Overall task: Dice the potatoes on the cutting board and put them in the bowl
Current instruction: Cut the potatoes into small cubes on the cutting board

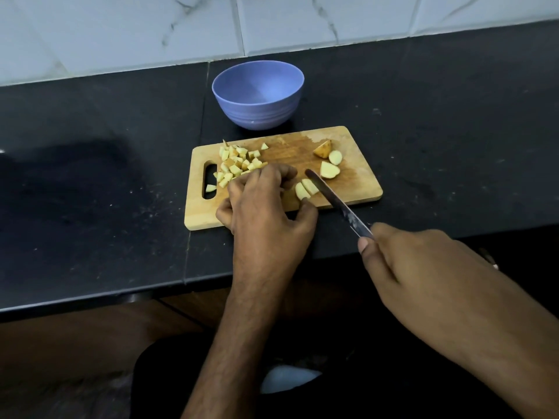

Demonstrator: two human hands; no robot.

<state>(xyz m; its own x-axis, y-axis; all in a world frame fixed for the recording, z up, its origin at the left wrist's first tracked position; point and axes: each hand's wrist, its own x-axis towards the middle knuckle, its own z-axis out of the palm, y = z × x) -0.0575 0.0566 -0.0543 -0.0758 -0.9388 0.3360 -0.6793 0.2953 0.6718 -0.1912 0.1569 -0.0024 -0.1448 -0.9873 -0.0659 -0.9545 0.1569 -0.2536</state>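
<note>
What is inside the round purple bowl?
The round purple plastic bowl shows only its bare inner wall and bottom; no potato is in it. The near inner wall is hidden by its rim. The diced potato pieces are on the wooden cutting board.

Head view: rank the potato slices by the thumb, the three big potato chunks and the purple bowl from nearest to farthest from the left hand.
1. Potato slices: right at the left hand, against its thumb, by the knife blade.
2. Three big potato chunks: on the cutting board's right part.
3. Purple bowl: behind the board, on the counter, empty.
</note>
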